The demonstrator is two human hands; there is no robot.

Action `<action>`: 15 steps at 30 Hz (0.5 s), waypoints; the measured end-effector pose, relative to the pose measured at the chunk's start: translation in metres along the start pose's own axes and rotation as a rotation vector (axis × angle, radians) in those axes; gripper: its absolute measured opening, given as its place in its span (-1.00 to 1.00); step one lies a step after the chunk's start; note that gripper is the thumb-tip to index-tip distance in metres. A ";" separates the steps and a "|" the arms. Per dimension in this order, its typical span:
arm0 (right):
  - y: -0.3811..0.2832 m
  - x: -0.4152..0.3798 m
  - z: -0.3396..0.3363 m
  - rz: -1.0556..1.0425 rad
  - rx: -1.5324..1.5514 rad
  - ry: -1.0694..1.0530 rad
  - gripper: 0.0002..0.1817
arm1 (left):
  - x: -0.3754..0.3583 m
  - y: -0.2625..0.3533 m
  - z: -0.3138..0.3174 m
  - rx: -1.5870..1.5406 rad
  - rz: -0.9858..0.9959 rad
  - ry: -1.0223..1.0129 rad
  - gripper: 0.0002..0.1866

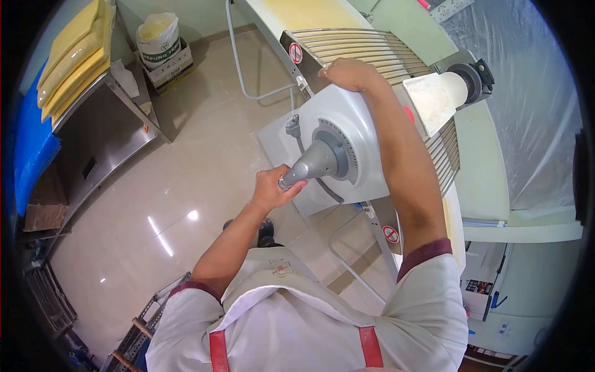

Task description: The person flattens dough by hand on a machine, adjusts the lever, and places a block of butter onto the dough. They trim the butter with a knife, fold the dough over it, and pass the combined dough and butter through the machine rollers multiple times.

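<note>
My left hand [273,188] is closed around the end of a grey lever [315,162] on the side of a dough sheeter. A numbered dial [348,139] curves round the lever's base on the white side housing [367,121]. On the housing's upper edge, beside the metal bar guard [344,40], rests my right hand [352,74]. Its fingers stretch out over the edge, partly hidden, and hold nothing that I can see. A grey power plug [293,126] and its cable hang against the housing, behind the lever.
Yellow wrapped slabs [74,53] are stacked on a steel table [118,152] at left. A flour sack [158,40] stands in a carton by the wall. A white tray [427,102] with pale powder sits over the guard. Bent metal tube legs [238,68] stick out beside the sheeter.
</note>
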State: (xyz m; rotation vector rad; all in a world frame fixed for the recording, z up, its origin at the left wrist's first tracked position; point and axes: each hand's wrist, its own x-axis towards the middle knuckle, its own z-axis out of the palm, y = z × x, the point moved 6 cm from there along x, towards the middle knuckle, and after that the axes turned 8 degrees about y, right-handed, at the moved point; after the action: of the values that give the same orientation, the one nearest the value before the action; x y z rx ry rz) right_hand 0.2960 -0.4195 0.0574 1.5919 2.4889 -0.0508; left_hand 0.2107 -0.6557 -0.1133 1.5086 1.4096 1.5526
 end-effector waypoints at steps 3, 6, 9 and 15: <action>-0.003 -0.009 -0.007 0.095 0.014 -0.066 -0.37 | 0.000 0.001 0.001 0.032 -0.008 0.019 -0.66; -0.007 -0.011 -0.011 0.042 -0.017 -0.015 -0.37 | 0.001 0.002 0.001 0.052 -0.055 0.017 -0.62; -0.008 -0.015 -0.013 0.042 -0.008 -0.024 -0.32 | -0.001 0.007 0.001 0.132 -0.203 -0.094 -0.53; 0.010 -0.012 -0.002 -0.089 0.016 0.124 -0.34 | -0.023 0.000 -0.048 0.176 -0.073 -0.126 -0.30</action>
State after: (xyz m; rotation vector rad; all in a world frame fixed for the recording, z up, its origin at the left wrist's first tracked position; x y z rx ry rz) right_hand 0.3096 -0.4254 0.0619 1.5344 2.6591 0.0164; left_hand 0.1710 -0.6904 -0.1126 1.6081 1.5431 1.2946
